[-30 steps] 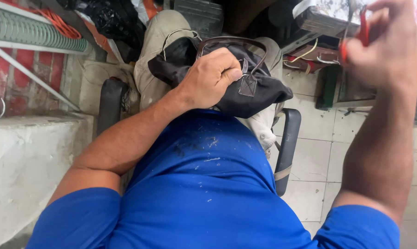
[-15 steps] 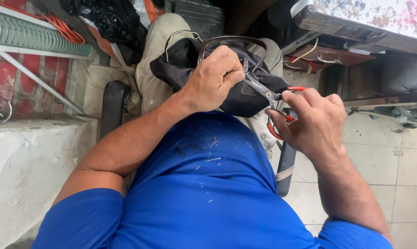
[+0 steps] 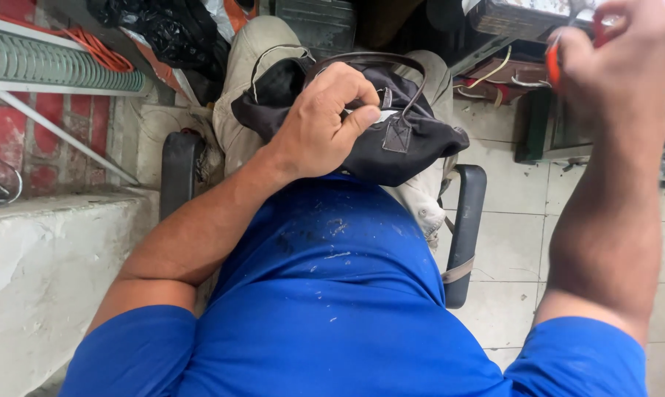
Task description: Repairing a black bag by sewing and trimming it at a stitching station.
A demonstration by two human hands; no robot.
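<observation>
A black handbag point(image 3: 413, 140) with brown handles lies on my lap. My left hand point(image 3: 325, 121) pinches the bag's fabric near a small square tab, with the fingers closed on it. My right hand point(image 3: 619, 59) is raised high at the upper right, blurred, gripping a red-handled tool point(image 3: 553, 55) that looks like pliers or scissors. The tool's tip is barely visible above the hand. I sit on a chair with black armrests point(image 3: 465, 228), wearing a blue shirt and beige trousers.
A whitish concrete ledge point(image 3: 45, 272) sits at my left, with a green ribbed pipe point(image 3: 60, 66) and red brick wall behind it. Black bags point(image 3: 163, 29) lie ahead. A low bench with wires point(image 3: 509, 66) stands at the right over a tiled floor point(image 3: 509, 294).
My right hand, which was down at the bag with the red-handled tool half a second ago, has swung back up to the upper right. The left hand stays clamped on the bag.
</observation>
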